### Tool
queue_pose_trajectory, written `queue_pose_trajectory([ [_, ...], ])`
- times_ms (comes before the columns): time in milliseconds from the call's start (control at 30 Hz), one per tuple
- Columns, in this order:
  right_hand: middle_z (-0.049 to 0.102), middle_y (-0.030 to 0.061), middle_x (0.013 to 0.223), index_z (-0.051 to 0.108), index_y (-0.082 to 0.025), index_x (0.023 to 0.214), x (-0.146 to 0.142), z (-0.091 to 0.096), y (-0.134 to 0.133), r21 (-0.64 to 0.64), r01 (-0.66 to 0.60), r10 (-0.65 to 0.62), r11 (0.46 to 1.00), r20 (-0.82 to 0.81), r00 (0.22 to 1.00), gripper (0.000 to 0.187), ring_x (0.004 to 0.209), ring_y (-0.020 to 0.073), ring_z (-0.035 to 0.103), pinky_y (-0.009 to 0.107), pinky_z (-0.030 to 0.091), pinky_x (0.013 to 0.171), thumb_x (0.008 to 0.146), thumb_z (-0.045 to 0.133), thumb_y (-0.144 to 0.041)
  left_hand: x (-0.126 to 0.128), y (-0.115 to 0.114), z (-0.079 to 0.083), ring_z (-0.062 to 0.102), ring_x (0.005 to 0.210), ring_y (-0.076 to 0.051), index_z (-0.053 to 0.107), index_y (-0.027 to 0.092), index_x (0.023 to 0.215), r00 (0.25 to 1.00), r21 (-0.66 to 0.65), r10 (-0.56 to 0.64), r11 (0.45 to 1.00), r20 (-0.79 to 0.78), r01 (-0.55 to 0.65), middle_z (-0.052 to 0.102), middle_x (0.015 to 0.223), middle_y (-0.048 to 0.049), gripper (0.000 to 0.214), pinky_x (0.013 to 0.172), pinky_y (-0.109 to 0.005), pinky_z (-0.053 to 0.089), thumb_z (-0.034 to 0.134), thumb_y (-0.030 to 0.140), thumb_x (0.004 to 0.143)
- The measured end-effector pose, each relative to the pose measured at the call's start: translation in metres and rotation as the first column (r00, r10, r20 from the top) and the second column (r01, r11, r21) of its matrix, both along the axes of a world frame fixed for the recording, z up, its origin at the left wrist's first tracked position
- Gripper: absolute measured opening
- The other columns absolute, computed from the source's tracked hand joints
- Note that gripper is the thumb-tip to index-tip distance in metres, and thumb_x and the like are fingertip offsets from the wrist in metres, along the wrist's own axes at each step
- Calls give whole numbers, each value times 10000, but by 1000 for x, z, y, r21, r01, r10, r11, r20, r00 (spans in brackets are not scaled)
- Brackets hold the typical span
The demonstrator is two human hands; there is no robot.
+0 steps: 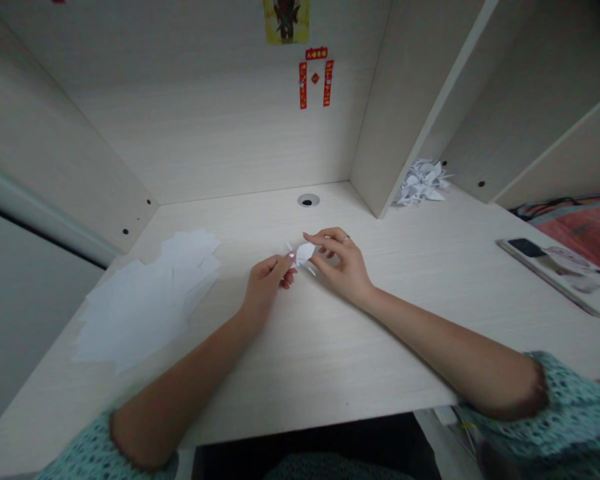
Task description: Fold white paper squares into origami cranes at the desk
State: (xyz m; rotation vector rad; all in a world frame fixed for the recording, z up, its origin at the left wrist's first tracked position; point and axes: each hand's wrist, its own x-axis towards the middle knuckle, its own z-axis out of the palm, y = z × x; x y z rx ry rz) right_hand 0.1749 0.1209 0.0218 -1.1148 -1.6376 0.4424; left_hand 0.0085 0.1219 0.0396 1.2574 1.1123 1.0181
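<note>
In the head view, our left hand (266, 283) and right hand (337, 267) pinch a small folded white paper figure (304, 254) between them, over the wood-grain laminate desk (280, 373). Thin white paper sheets (140, 300) lie fanned to the left, a heap of folded paper figures (423, 183) sits beside an upright panel (405, 100), and red wall decorations (303, 85) bear lettering too small to read.

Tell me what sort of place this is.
Probably a dorm study nook: a built-in laminate desk, its cable grommet, red paper hangings on the back panel, and what looks like bedding alongside.
</note>
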Motion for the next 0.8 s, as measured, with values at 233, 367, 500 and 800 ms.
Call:
queue_pose_trajectory([
  [233,629,53,851,706,-274,988,1,-3,2,-52,-11,12,999,7,1000,222,763,169,564,286,423,599,827,552,-281,1,-5,4,465,522,-98,619,152,611,995,32,-34,999,91,31,568,578,-19,414,531,-245,377,559,540,743],
  [367,642,45,793,724,-254,914,0,-7,3,-112,-69,70,991,2,998,193,722,164,564,273,392,571,824,556,-281,0,-5,1,454,517,-97,618,157,604,997,92,-22,996,73,15,543,540,-6,423,541,-246,377,577,560,724],
  [500,652,34,768,725,-235,796,-3,-12,5,-131,-145,138,981,-65,988,198,732,166,567,287,398,643,836,544,-305,-1,-7,1,486,521,-116,586,173,537,999,142,-4,990,49,-3,554,529,-20,496,561,-268,399,517,623,735],
  [800,673,44,823,731,-235,890,-1,-7,9,-133,-227,180,965,-292,939,180,768,160,582,292,405,699,789,603,-311,-5,-5,3,493,480,-116,521,192,438,990,206,116,970,74,-129,534,475,-27,571,546,-268,407,367,559,847],
])
